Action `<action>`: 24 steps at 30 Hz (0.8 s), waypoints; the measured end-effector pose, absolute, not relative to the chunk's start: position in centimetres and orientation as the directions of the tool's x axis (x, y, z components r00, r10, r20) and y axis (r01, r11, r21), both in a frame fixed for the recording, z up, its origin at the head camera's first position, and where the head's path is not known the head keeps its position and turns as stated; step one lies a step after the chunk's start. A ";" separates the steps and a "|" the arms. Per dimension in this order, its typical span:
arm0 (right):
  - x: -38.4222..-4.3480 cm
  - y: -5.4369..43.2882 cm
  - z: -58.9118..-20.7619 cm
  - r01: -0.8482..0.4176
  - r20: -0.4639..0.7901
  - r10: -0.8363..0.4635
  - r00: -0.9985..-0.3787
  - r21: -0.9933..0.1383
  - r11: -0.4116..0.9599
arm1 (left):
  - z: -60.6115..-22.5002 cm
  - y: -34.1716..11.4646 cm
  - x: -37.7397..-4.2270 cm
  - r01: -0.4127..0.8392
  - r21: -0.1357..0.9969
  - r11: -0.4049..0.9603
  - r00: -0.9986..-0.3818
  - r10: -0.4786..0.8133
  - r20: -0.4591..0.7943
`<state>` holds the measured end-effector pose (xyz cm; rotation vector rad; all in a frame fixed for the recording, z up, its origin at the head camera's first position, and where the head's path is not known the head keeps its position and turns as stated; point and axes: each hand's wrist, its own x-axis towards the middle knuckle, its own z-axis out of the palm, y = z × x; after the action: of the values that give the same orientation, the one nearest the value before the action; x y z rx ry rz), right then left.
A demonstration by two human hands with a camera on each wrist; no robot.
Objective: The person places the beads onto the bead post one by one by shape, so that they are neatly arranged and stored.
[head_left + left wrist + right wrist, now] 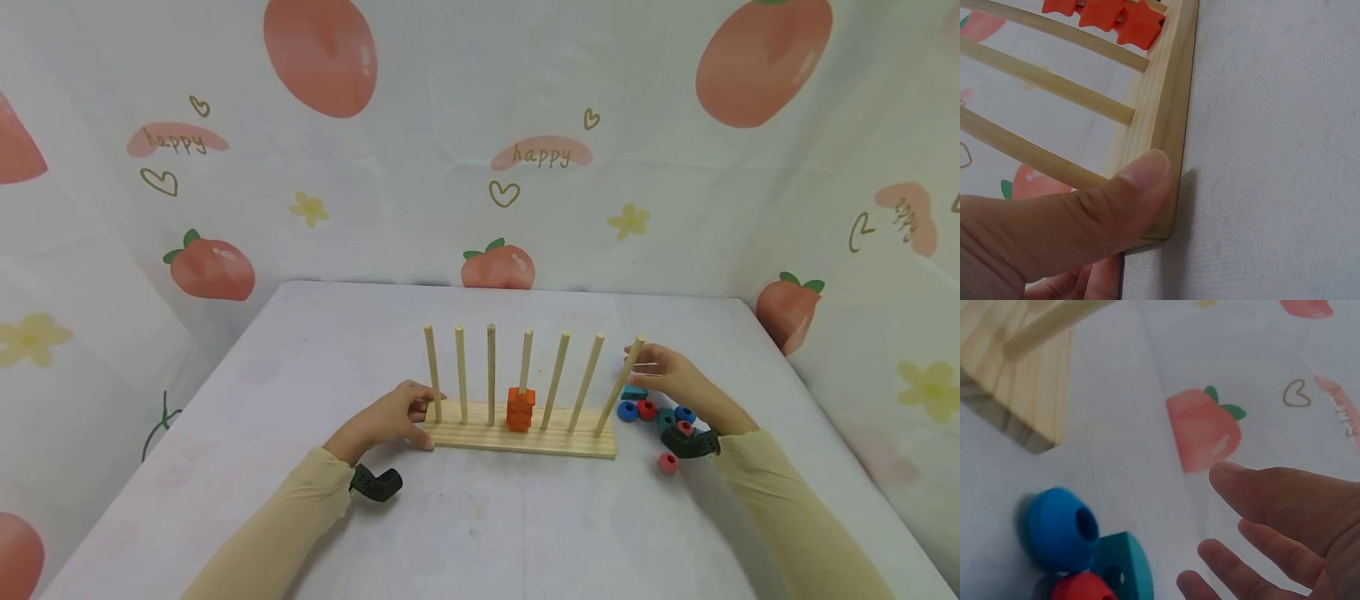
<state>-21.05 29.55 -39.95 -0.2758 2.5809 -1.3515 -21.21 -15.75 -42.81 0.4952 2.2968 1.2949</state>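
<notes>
Step in hand, by my reading: steadying the peg rack while reaching for a loose piece. Left hand grips the rack's 9 o'clock end, thumb against its near edge. Right hand, between 2 and 3 o'clock from the rack, has thumb and fingers spread, nothing seen held. Contents: middle peg carries stacked orange stars; the other six bear none. Loose at the rack's 3 o'clock, among others: blue bead, red bead, teal piece; pink bead at 5 o'clock of these. Next move probably calls for lowering the right hand and pinching one, rack held firm
</notes>
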 end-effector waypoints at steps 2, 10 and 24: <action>-20.8 29.8 -40.3 -0.065 -0.112 -0.260 -0.959 -0.807 0.588 | -42.8 -15.8 -21.2 0.091 0.866 0.492 -0.830 0.517 -0.207; -19.0 31.5 -40.7 -0.109 -0.100 -0.277 -0.956 -0.755 0.647 | -42.8 -15.8 -21.3 0.100 0.856 0.507 -0.834 0.512 -0.205; -15.7 34.9 -40.6 -0.054 -0.116 -0.195 -0.974 -0.717 0.695 | -42.8 -15.8 -21.2 0.074 0.872 0.485 -0.830 0.514 -0.216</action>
<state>-15.69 34.87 -40.65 -0.2017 2.7206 -1.1426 -21.25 -15.79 -42.85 0.4870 2.2813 1.3076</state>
